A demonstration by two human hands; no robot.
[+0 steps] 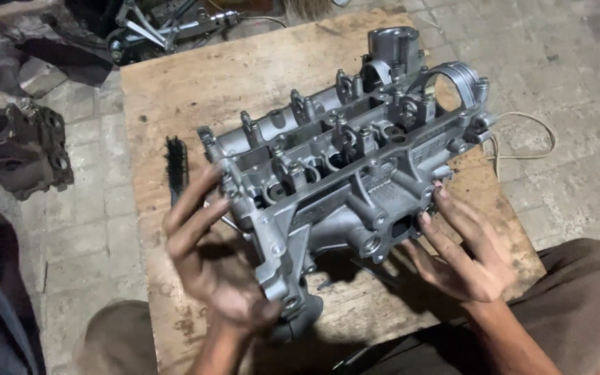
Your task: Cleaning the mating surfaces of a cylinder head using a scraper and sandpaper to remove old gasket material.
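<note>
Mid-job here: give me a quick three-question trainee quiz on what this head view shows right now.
1. True or false: both hands touch the grey metal engine casting.
2. What lies on the wooden board past the left hand? A) black brush B) hammer C) rag
3. Which side of the casting is the right hand on?

Key:
1. True
2. A, the black brush
3. Its right end, fingertips against the side ports.

Both hands are raised, palms turned inward toward each other. The left hand point(210, 257) spreads its fingers, slightly blurred; the right hand point(463, 253) extends straight fingers up and leftward.
</note>
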